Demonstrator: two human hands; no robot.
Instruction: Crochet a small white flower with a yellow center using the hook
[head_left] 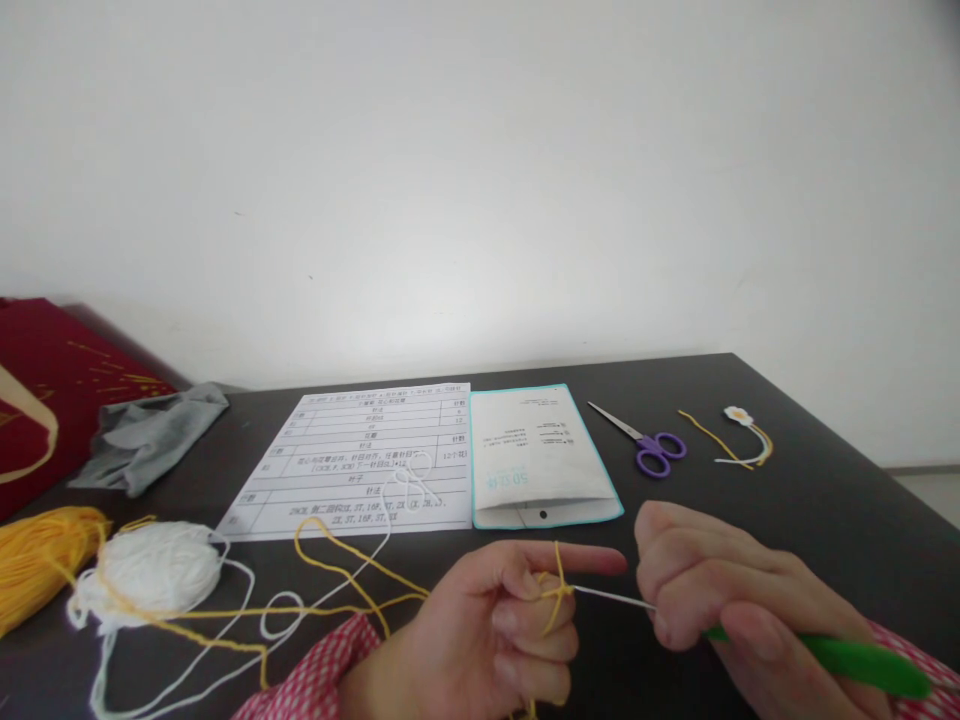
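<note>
Yellow yarn (557, 591) loops over the stretched index finger of my left hand (495, 620), whose other fingers are curled in and pinch it. In my right hand (727, 590) is a crochet hook (862, 662) with a green handle, its metal shaft pointing left. The hook's tip meets the yellow loop beside my left fingers. From the left hand, yellow strands run leftward to a yellow yarn skein (45, 560). A white yarn ball (161, 572) lies next to that skein.
Beyond my hands are a printed pattern sheet (360, 460), a white pouch with a teal edge (540, 460) and purple-handled scissors (651, 448). A small flower piece (739, 415) lies near yarn scraps (712, 435). At left stand a red bag (67, 390) and grey cloth (157, 435).
</note>
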